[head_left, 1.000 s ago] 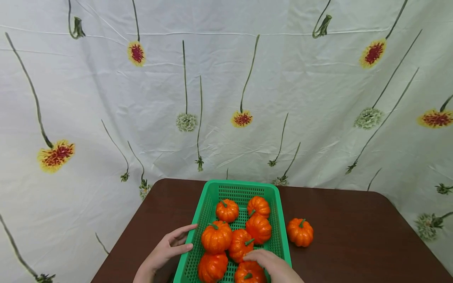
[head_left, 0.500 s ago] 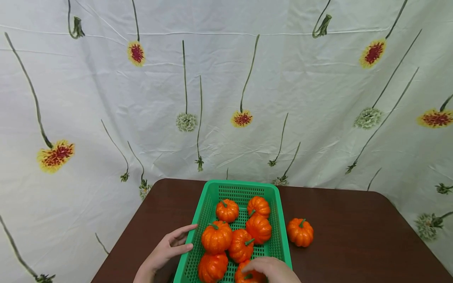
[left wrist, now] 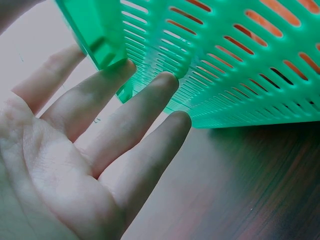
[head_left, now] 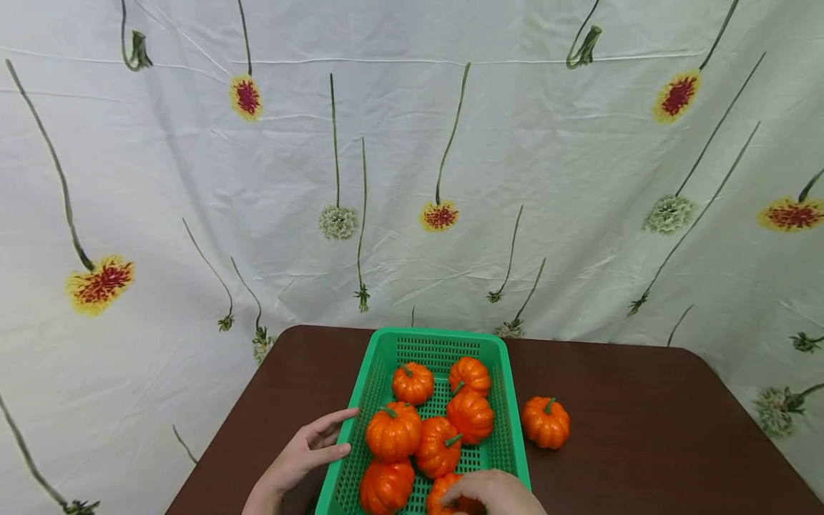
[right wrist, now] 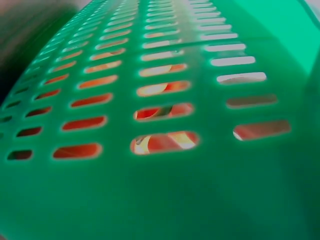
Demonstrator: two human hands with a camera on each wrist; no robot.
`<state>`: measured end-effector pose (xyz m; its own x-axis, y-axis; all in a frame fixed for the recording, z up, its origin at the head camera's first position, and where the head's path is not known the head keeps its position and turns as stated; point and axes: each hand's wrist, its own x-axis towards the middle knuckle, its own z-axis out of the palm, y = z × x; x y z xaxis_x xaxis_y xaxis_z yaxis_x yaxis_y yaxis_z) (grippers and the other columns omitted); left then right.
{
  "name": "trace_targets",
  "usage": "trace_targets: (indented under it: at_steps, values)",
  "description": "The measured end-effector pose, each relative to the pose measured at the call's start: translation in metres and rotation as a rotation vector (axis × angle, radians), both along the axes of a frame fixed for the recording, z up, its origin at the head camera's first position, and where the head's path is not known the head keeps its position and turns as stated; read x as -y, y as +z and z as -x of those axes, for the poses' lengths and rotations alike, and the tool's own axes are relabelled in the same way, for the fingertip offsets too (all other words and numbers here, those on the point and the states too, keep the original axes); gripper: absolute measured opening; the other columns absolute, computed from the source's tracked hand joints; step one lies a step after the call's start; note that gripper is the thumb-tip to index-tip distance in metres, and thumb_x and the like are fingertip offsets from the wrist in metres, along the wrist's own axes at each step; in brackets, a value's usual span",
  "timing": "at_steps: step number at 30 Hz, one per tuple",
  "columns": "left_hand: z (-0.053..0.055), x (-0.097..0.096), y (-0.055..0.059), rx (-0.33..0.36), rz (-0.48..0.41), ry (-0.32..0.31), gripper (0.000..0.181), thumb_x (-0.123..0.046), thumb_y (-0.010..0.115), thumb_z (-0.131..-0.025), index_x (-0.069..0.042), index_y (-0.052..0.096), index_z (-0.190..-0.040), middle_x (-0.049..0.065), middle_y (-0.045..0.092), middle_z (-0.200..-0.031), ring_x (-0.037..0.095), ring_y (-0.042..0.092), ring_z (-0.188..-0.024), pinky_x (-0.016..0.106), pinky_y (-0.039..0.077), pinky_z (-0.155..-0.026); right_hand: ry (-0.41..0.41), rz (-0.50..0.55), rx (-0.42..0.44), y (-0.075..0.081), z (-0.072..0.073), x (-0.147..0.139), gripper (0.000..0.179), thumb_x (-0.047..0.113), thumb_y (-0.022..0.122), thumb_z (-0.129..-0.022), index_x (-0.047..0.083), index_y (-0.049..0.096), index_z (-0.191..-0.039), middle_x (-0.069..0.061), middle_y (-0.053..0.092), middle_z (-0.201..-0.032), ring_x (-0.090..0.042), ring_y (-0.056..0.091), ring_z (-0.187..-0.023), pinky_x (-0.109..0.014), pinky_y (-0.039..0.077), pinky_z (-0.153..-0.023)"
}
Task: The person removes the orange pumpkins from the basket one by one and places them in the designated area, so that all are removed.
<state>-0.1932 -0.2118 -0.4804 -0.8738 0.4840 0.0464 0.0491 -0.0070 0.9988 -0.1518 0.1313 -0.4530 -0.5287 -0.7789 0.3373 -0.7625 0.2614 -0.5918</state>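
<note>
A green slotted plastic basket holds several small orange pumpkins with green stems. Against its left side is my left hand, fingers extended and thumb apart. In the left wrist view the left hand's fingers lie along the outside of the slotted wall. My right hand reaches into the basket's near right part, its fingers curled over the top of a pumpkin and covering much of it. The basket wall fills the right wrist view; orange and bits of hand show through its slots.
One more pumpkin sits on the dark brown table, just right of the basket. Behind the table hangs a white cloth printed with flowers. Inside the basket, another pumpkin lies close beyond the right hand.
My right hand has come down and slightly nearer to me, from above the pumpkin onto its top, with its fingers curling in. The left hand and the basket have stayed put.
</note>
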Motion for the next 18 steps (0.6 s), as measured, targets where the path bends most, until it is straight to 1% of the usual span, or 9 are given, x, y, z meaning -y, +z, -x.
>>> trace_targets:
  at_steps: [3,6,10,12,15,18]
  values:
    - [-0.0007,-0.0001,0.0004,0.008,0.010,0.010,0.050,-0.006,0.049,-0.091,-0.005,0.033,-0.138,0.019,0.026,-0.141,0.024,0.030,-0.126,0.029,0.039,-0.091,-0.003,-0.031,0.031,0.0018,-0.0001,0.0001,0.024,0.028,0.055,-0.089,0.013,0.064,-0.105,0.007,0.063,-0.100,-0.003,0.057,-0.089,-0.020,0.045,-0.073]
    - [-0.0013,-0.0004,0.0009,0.015,0.026,0.023,0.050,-0.007,0.050,-0.090,-0.006,0.034,-0.138,0.018,0.027,-0.141,0.030,0.026,-0.127,0.033,0.038,-0.092,-0.016,-0.053,0.064,0.0034,-0.0007,0.0005,0.025,0.030,0.055,-0.088,0.014,0.063,-0.106,0.007,0.062,-0.101,-0.004,0.056,-0.090,-0.021,0.046,-0.072]
    - [-0.0016,-0.0003,0.0019,0.021,0.042,0.037,0.050,-0.009,0.051,-0.090,-0.007,0.035,-0.138,0.016,0.029,-0.141,0.031,0.022,-0.128,0.037,0.036,-0.095,-0.041,-0.060,0.068,0.0040,-0.0018,0.0014,0.025,0.031,0.056,-0.087,0.015,0.064,-0.105,0.009,0.061,-0.101,-0.004,0.056,-0.090,-0.022,0.046,-0.071]
    - [-0.0015,-0.0002,0.0019,0.022,0.039,0.035,0.051,-0.009,0.051,-0.090,-0.007,0.035,-0.138,0.016,0.028,-0.141,0.031,0.022,-0.128,0.036,0.036,-0.095,-0.054,-0.054,0.059,0.0036,-0.0024,0.0019,0.024,0.031,0.057,-0.087,0.016,0.064,-0.104,0.010,0.061,-0.100,-0.004,0.056,-0.089,-0.022,0.046,-0.071]
    - [-0.0011,-0.0001,0.0013,0.019,0.030,0.025,0.051,-0.008,0.051,-0.090,-0.007,0.034,-0.138,0.017,0.027,-0.141,0.030,0.023,-0.128,0.031,0.038,-0.093,-0.061,-0.051,0.039,0.0028,-0.0032,0.0023,0.019,0.026,0.056,-0.088,0.017,0.064,-0.104,0.010,0.062,-0.099,-0.005,0.057,-0.087,-0.020,0.046,-0.070]
    - [-0.0009,-0.0001,0.0006,0.017,0.020,0.017,0.051,-0.007,0.050,-0.090,-0.006,0.033,-0.138,0.018,0.026,-0.141,0.030,0.024,-0.128,0.027,0.039,-0.091,-0.070,-0.064,0.037,0.0024,-0.0038,0.0024,0.017,0.021,0.055,-0.089,0.019,0.064,-0.103,0.011,0.062,-0.098,-0.005,0.057,-0.086,-0.020,0.045,-0.069]
